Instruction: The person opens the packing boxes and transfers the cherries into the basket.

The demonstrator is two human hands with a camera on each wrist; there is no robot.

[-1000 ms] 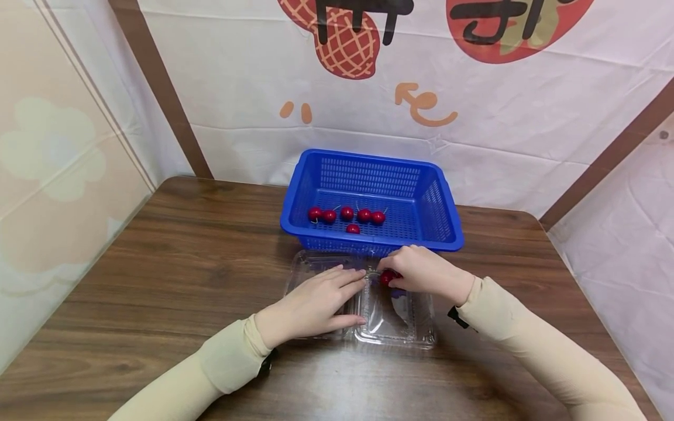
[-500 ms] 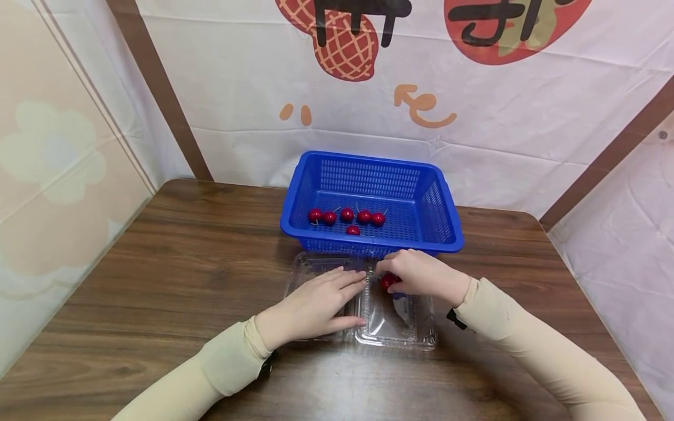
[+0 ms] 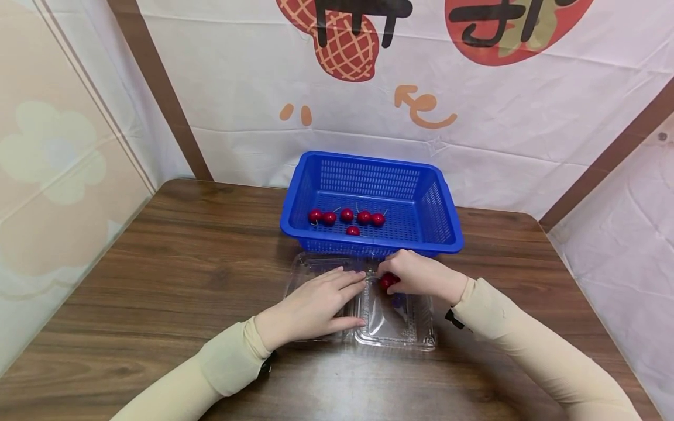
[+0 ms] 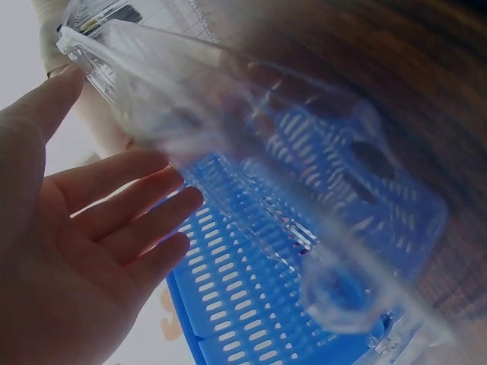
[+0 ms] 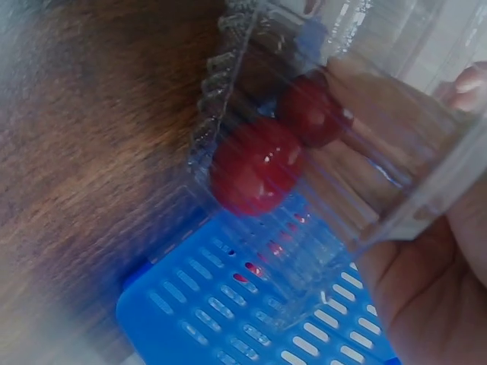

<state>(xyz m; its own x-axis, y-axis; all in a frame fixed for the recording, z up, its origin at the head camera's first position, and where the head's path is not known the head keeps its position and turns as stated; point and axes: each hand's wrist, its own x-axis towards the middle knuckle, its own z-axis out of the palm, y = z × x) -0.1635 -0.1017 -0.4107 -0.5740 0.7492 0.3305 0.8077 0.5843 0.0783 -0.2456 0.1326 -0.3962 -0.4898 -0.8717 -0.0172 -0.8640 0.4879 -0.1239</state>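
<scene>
A hinged clear plastic clamshell box (image 3: 376,336) lies open on the table, in front of the blue basket. My left hand (image 3: 313,304) rests over its left half, fingers extended toward the middle fold; the left wrist view shows those fingers (image 4: 125,220) beside the clear plastic. Inside the right half, my right hand (image 3: 421,275) pinches a red cherry (image 3: 388,283) between thumb and fingers near the back. Through the clear wall in the right wrist view, one cherry (image 5: 313,110) is at the fingertips and another cherry (image 5: 259,166) sits against it, nearer the box's corner.
The blue plastic basket (image 3: 447,193) stands behind the box and holds several cherries (image 3: 347,214) with stems, mostly toward its left and front. A wooden table (image 3: 174,280) carries everything. A printed white cloth (image 3: 237,76) hangs behind the table.
My right hand has shifted very slightly left within the box, still holding the cherry. The left hand stays in place, and the basket's cherries have not moved.
</scene>
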